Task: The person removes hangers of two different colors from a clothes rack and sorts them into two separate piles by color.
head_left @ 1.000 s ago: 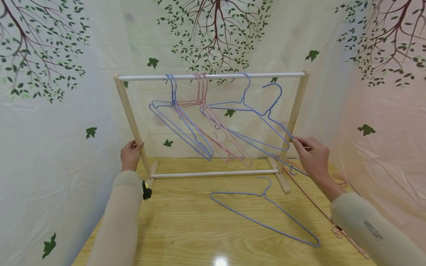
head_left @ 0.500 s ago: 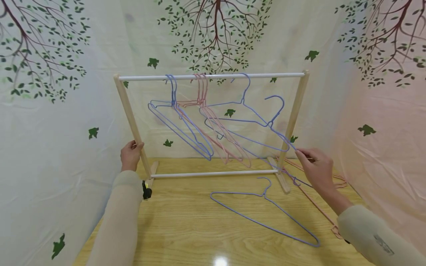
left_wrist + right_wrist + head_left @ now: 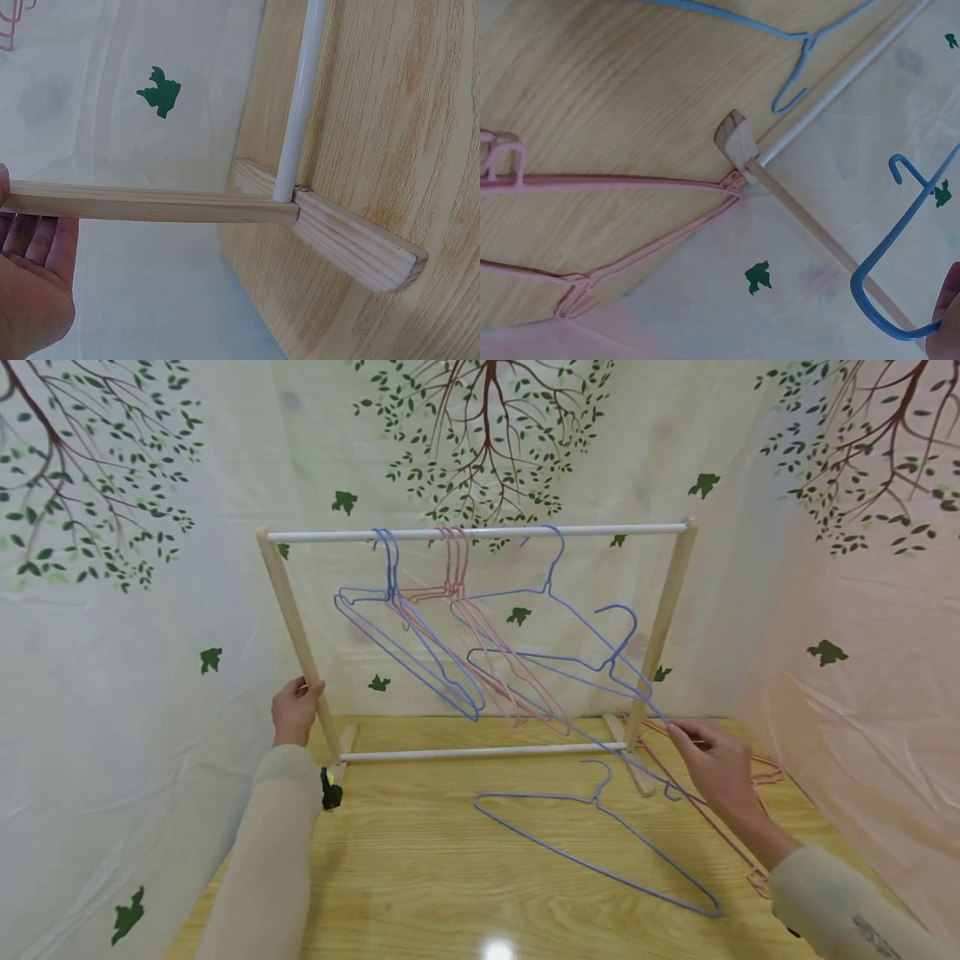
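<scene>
My left hand (image 3: 292, 712) grips the left wooden post (image 3: 289, 610) of a small clothes rack; the left wrist view shows its fingers behind the post (image 3: 150, 204). With my right hand (image 3: 716, 768) I pinch a blue clothes hanger (image 3: 636, 625) at its right shoulder. The hanger's hook points left and sits well below the white top rail (image 3: 615, 531). A second blue hanger (image 3: 558, 560) hangs on the rail just behind it. Farther left, several pink hangers (image 3: 466, 560) and two blue hangers (image 3: 391, 560) hang bunched together.
Another blue hanger (image 3: 540, 796) lies on the wooden table (image 3: 405, 860) in front of the rack. Pink hangers (image 3: 615, 181) lie at the right by the rack's right foot (image 3: 637, 772). A white bar (image 3: 480, 752) joins the feet. Cloth printed with trees surrounds the table.
My right hand has moved down and slightly right, lowering the blue hanger so that its hook is farther below the top rail. The left hand stays on the post.
</scene>
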The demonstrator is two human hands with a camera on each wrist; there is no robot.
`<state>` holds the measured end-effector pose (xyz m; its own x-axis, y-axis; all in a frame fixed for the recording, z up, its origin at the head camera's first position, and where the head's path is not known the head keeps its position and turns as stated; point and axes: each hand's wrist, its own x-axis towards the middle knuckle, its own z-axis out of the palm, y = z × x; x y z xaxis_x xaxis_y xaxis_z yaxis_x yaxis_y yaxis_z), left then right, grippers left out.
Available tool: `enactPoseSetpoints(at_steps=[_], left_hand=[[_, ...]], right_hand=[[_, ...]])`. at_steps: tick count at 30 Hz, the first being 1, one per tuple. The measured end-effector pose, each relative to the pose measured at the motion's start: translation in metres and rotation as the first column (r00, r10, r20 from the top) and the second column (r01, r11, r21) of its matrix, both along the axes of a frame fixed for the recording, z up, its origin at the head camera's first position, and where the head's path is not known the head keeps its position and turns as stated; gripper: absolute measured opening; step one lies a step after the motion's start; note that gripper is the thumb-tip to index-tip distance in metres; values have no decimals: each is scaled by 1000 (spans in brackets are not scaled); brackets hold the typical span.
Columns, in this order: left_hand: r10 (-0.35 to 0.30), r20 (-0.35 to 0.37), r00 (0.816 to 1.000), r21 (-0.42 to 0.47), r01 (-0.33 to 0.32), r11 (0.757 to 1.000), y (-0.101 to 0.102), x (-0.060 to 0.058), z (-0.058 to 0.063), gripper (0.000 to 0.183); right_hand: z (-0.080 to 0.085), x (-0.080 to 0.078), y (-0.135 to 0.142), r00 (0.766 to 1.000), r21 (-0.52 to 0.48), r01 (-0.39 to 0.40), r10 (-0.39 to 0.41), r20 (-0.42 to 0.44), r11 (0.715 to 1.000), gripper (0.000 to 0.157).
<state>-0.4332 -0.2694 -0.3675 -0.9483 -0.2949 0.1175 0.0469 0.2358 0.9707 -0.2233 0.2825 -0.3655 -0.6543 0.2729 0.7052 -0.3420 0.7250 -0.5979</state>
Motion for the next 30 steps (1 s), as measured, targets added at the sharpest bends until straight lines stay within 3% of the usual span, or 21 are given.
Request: enactPoseSetpoints(at_steps=[8, 15, 30], left_hand=[[-17, 4, 1000, 0, 17, 1000, 0, -6, 0, 49], [-33, 5, 999, 10, 33, 999, -2, -12, 0, 49], [-16, 17, 1000, -4, 16, 1000, -2, -12, 0, 50]], right_hand=[[-19, 9, -2, 999, -31, -14, 15, 32, 999, 8], [-36, 19, -3, 989, -22, 6, -3, 148, 1000, 12], [-59, 45, -2, 963, 0, -55, 53, 265, 998, 12]])
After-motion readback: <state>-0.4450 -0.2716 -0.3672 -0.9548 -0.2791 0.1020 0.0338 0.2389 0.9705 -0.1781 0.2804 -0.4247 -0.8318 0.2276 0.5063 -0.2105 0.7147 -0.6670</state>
